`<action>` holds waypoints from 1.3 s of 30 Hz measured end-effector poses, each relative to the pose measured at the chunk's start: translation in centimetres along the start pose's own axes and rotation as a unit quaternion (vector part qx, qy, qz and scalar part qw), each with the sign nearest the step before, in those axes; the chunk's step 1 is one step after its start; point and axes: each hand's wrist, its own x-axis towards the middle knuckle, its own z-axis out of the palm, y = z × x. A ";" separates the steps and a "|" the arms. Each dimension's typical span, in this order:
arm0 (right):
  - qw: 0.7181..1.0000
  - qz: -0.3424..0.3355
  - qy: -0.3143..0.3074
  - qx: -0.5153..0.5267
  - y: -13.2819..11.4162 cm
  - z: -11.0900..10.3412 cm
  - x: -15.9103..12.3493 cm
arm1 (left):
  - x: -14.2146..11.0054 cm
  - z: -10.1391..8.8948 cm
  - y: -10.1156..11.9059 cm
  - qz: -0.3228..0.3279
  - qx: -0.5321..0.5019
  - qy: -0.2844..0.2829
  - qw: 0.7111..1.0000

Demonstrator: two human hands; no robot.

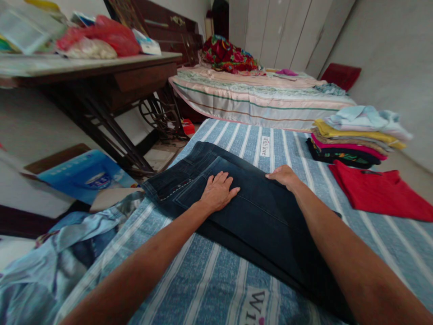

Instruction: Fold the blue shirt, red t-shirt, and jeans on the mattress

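Dark blue jeans (257,212) lie folded lengthwise across a blue-and-white striped cloth, waistband at the left and legs running toward the lower right. My left hand (218,191) rests flat on the upper layer near the pocket, its fingers spread. At the far edge of the jeans, my right hand (283,176) pinches the denim between thumb and fingers. The lower end of the legs is partly hidden behind my right forearm.
To the right sit a folded red shirt (385,189) and a stack of folded clothes (355,135). Crumpled light-blue clothes (67,253) lie at the left. A treadle sewing table (142,63) stands back left, and a bed (257,101) lies beyond the striped cloth (209,280).
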 end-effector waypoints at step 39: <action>0.989 -0.075 0.037 -0.118 1.3 1.1 -0.2 | -2.8 0.3 4.7 0.088 -0.034 -0.041 0.995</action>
